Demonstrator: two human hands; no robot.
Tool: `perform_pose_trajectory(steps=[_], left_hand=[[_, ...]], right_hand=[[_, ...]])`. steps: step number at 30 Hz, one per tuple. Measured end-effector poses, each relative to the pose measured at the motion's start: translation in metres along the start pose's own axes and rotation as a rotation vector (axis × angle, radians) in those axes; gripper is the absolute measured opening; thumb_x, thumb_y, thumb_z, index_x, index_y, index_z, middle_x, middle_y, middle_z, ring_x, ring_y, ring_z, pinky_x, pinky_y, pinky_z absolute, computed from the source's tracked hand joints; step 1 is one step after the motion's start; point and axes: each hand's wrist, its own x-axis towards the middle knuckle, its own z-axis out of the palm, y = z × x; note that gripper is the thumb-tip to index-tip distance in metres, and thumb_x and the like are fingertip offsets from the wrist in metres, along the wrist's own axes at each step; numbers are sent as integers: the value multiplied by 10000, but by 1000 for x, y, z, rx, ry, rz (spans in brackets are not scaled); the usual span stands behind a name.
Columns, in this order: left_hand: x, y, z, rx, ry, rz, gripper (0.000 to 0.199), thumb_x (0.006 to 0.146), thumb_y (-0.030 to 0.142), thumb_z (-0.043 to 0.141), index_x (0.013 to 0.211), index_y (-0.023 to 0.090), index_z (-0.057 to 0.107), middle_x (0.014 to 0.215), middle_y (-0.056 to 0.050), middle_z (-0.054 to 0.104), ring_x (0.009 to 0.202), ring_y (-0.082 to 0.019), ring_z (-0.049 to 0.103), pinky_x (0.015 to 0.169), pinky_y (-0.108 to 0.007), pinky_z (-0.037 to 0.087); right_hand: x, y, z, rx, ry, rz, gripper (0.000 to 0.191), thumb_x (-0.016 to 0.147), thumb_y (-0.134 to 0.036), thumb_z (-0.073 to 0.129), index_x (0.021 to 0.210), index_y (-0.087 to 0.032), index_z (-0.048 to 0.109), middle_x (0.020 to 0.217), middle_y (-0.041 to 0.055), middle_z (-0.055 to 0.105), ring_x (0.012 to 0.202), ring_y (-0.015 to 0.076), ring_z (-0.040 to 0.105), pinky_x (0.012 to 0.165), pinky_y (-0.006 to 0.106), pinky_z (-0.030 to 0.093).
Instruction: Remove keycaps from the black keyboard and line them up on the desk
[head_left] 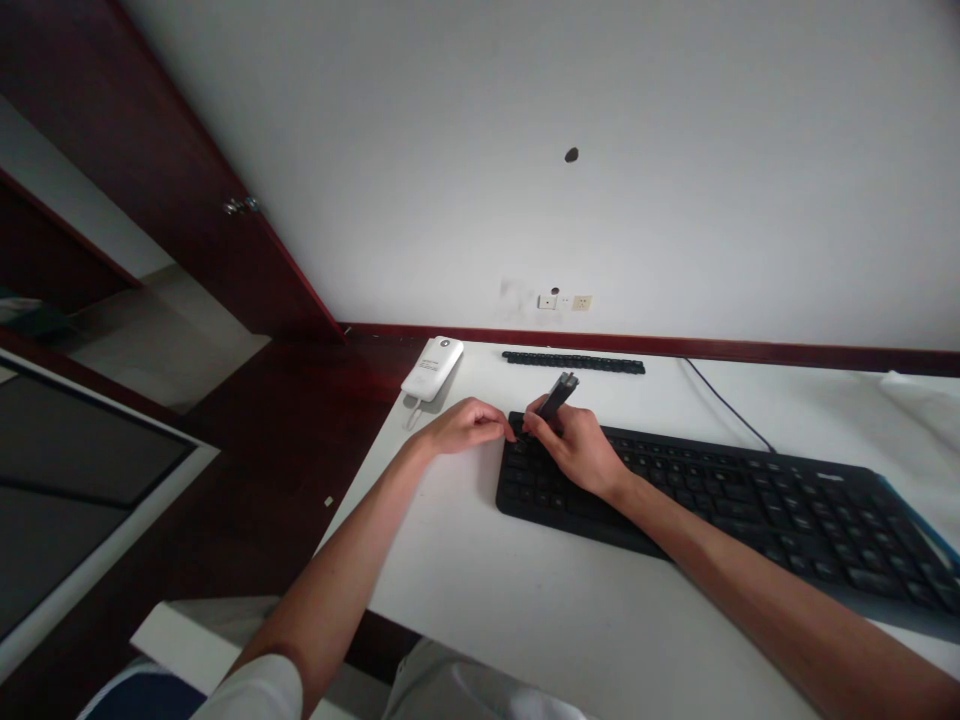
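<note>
A black keyboard [739, 487] lies on the white desk [465, 540], slanting toward the right. My right hand [581, 450] is closed around a dark grey stick-like tool [556, 397], whose slotted end points up. The tool's lower end is hidden by my fingers, over the keyboard's upper left part. At the keyboard's upper left corner, my left hand [469, 427] has its fingers bent and pressed together. Its fingertips touch the corner; whether something small is pinched there I cannot make out.
Behind the keyboard lies a long row of small black pieces [574, 362]. A white device [433, 368] with a white cable sits at the desk's back left corner. The keyboard's black cable [724, 402] runs to the back edge. White sheeting [926, 410] lies at right.
</note>
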Motion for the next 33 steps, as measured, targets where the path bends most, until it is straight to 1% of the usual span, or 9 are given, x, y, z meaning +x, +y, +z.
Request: perform_pose_trajectory(steps=[3,8,15,20,26,30,33], left_hand=[[0,0,0,1,-1,4,277,899,267,563,938,132,801,789,-33,733,638,-116,526,595,-240,321],[0,-3,-1,-13,-7,11,277,900,279,567,946,134,799,860,-46,757,712,-136,583,643,-239,363],[1,-7,-2,-13,-23,-3,279,911,272,561,958,132,797,797,-32,728,659,-120,541,601,-230,333],[1,-4,-1,-13,-18,1,265,909,255,562,944,138,797,847,-39,745,691,-124,567,617,-226,353],[-1,0,-2,-24,-34,-8,253,896,247,571,956,136,790,785,-33,717,662,-122,546,597,-225,346],[0,-2,-2,-22,-39,-7,255,901,254,569,965,137,787,777,-28,710,649,-115,528,594,-226,337],[0,-4,-2,-32,-40,1,250,900,246,570,966,133,782,828,-38,732,672,-117,548,612,-229,349]], right_hand=[[-1,1,0,10,-8,15,308,1004,-452,509,899,-212,670,787,42,725,705,209,669,675,319,510],[-3,0,0,19,16,52,272,987,-441,542,916,-214,674,772,45,741,692,219,695,688,330,532],[-4,-4,0,16,39,70,270,981,-447,552,885,-218,657,745,45,742,662,225,714,656,326,547],[-5,-3,0,3,46,78,251,980,-433,554,897,-221,659,749,44,747,656,226,715,633,322,542],[-4,-2,0,-6,72,77,253,977,-429,564,893,-215,670,731,51,747,643,231,713,619,324,535],[-4,-1,0,17,78,93,251,974,-425,568,888,-216,677,744,49,752,645,224,709,617,317,525],[-5,-4,0,-14,52,88,259,972,-433,568,901,-211,681,725,44,741,624,217,693,602,315,505]])
